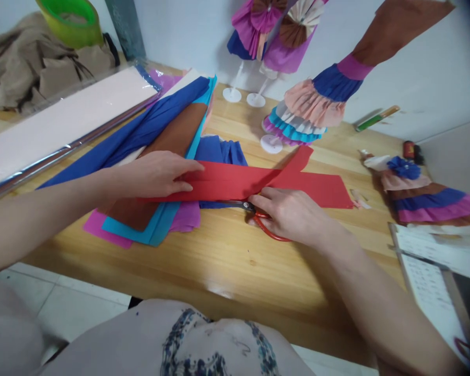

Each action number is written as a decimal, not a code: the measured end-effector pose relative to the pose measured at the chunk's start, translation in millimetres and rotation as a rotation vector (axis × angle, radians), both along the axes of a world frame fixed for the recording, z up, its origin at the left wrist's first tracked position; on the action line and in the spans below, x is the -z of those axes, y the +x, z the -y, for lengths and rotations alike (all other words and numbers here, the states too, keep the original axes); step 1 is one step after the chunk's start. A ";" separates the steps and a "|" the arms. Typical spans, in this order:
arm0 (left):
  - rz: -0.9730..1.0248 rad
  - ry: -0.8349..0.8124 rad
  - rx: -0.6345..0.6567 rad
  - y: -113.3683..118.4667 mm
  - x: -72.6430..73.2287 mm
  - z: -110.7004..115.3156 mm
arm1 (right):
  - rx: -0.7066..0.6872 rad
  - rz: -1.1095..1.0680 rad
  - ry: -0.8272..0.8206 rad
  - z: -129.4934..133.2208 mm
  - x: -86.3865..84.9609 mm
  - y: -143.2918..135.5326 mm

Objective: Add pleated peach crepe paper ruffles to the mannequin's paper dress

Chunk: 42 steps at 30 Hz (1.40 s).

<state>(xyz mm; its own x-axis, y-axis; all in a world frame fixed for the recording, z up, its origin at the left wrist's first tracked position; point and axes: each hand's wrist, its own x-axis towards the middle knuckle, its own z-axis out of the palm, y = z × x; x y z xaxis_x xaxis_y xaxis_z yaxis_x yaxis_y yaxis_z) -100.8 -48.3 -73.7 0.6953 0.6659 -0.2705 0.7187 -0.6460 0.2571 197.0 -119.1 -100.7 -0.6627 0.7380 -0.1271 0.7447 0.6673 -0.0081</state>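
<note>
A long red paper strip (235,180) lies across the table, with a narrower red piece (296,163) rising and folding away from it. My right hand (293,211) grips red-handled scissors (273,233) at the strip's near edge. The dark blades point left, and the red paper partly hides them. On the strip's left part rests my left hand (152,175), thumb and fingers apart. Beneath the strip are layered papers: a brown sheet (131,216), a turquoise sheet (160,222), a purple sheet (188,216) and bunched blue paper (219,150).
A plastic-wrapped pale paper pack (74,117) lies at left, near a green tape roll (72,23) and brown cloth (47,57). Tiered paper dresses (321,94) on stands are at the back. Another paper dress (423,190) and a clipboard (426,266) lie at right. A green-and-wood-coloured tool (377,118) lies by the wall.
</note>
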 end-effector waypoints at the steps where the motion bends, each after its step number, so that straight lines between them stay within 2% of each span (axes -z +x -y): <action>1: 0.019 0.045 0.038 2.2 0.8 0.6 | -0.002 0.005 0.001 0.0 -0.2 -0.3; 4: 0.116 0.095 0.215 7.1 7.6 -1.8 | -0.017 0.017 0.004 0.2 -0.2 -0.4; 6: 0.148 0.083 0.315 7.6 17.0 -6.5 | -0.024 0.021 0.015 0.3 0.5 0.1; 12: 0.184 0.062 0.473 2.1 48.1 -23.2 | -0.046 -0.005 0.037 0.5 2.7 2.6; 15: 0.195 0.067 0.480 2.7 52.0 -27.2 | -0.049 -0.006 0.060 0.7 2.8 3.1; 19: 0.154 0.036 0.487 6.5 49.7 -28.3 | -0.040 0.007 0.081 0.0 2.7 1.0; 25: 0.153 0.008 0.486 7.5 50.7 -28.3 | -0.045 0.033 0.067 -4.9 1.6 -7.8; 29: 0.168 0.008 0.485 6.7 52.2 -28.2 | -0.051 0.047 0.031 -4.9 -0.8 -4.2; 36: 0.183 0.015 0.483 6.0 55.6 -30.2 | 0.069 0.034 -0.053 7.7 -4.9 17.9; 42: 0.205 0.019 0.476 5.7 55.9 -29.2 | 0.104 0.068 -0.070 9.4 -6.7 14.8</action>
<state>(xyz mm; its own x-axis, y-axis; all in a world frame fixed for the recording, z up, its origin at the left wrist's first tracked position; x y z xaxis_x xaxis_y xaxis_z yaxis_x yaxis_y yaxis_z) -95.1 -19.0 -129.6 0.9599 0.2663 -0.0877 0.2800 -0.8952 0.3468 211.8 -128.5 -94.0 -0.5714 0.7898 -0.2230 0.8101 0.5863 0.0006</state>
